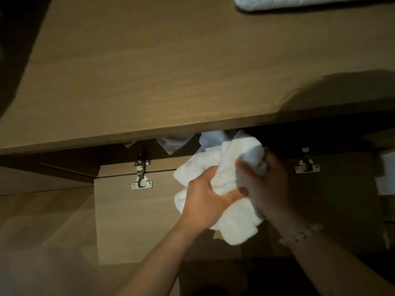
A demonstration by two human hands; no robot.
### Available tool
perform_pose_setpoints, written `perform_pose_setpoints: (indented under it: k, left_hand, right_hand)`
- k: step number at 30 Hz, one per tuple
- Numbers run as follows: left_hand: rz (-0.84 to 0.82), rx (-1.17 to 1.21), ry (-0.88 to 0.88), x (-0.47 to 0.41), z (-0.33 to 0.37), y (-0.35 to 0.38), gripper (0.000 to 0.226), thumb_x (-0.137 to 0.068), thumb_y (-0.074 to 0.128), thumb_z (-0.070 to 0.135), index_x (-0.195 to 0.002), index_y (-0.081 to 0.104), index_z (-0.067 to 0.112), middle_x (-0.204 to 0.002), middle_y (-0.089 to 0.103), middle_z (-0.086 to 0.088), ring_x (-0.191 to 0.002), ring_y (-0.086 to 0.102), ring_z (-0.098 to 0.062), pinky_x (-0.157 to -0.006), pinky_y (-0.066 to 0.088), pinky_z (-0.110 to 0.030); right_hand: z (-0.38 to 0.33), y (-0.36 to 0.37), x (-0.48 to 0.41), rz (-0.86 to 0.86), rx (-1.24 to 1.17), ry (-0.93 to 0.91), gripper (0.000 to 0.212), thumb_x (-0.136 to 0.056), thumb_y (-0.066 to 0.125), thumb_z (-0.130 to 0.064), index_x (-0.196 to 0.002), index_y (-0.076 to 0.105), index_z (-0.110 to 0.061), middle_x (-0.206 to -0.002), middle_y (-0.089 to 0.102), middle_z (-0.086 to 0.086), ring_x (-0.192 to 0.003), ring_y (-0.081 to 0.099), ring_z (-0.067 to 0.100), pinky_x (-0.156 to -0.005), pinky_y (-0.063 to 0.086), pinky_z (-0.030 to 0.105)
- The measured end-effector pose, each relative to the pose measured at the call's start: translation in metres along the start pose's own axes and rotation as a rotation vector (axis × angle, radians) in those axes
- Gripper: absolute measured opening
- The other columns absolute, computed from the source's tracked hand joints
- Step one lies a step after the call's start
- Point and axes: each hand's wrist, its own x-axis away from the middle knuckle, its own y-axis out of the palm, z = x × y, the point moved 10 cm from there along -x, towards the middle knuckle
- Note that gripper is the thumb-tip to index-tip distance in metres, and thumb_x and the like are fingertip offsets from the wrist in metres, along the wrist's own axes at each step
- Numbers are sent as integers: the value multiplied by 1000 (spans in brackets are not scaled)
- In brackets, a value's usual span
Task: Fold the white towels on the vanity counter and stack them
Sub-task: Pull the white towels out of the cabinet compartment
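A crumpled white towel (233, 167) hangs bunched between both hands, below the front edge of the wooden vanity counter (149, 71). My left hand (205, 199) grips its lower middle from the left. My right hand (265, 180), blurred, clutches its upper right part. On the counter's far right corner lies a folded white towel (299, 2), partly cut off by the frame. More pale cloth (177, 142) shows in the dark cabinet opening just under the counter edge.
An open cabinet door (132, 214) with a metal hinge (141, 174) stands left of the hands. A second hinge (306, 163) sits to the right. Something white (386, 174) shows at the right edge. The room is dim.
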Motion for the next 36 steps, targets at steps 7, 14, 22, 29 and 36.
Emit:
perform_pose_setpoints:
  k: [7, 14, 22, 29, 36]
  left_hand:
    - [-42, 86, -14, 91, 129, -54, 43, -53, 80, 50, -92, 67, 35, -84, 72, 10, -78, 68, -7, -67, 54, -29]
    - [26, 100, 67, 117, 271, -170, 45, -50, 81, 47, -92, 68, 34, -87, 73, 13, -79, 70, -7, -62, 55, -22]
    - [388, -554, 471, 47, 378, -284, 59, -72, 71, 52, -122, 54, 26, -103, 59, 13, -89, 55, -11, -73, 48, -33]
    - [95, -992, -36, -47, 237, -244, 69, -80, 64, 51, -136, 38, 18, -128, 54, -13, -113, 51, -33, -92, 43, -44]
    - [368, -942, 62, -16, 242, -221, 65, -82, 66, 33, -132, 38, 3, -132, 44, -19, -122, 42, -34, -105, 32, -45]
  right_hand:
    - [-128, -42, 79, 73, 284, 74, 28, -77, 73, -32, -98, 57, -22, -82, 50, -15, -77, 49, 6, -67, 33, 12]
    - [-294, 10, 112, -162, 92, -23, 31, -72, 65, -59, -95, 52, -41, -95, 63, -16, -79, 61, -8, -61, 46, 7]
    - [-392, 78, 50, -460, -12, -123, 50, -93, 53, -36, -139, 35, -31, -132, 50, -5, -113, 53, 8, -75, 50, 15]
    - [-303, 42, 40, -286, 469, -140, 43, -93, 53, -29, -134, 44, -20, -135, 48, 4, -124, 45, 17, -97, 38, 25]
    - [-207, -5, 70, -262, 621, -103, 38, -92, 56, -26, -129, 48, -24, -128, 52, -3, -100, 52, 4, -80, 40, 11]
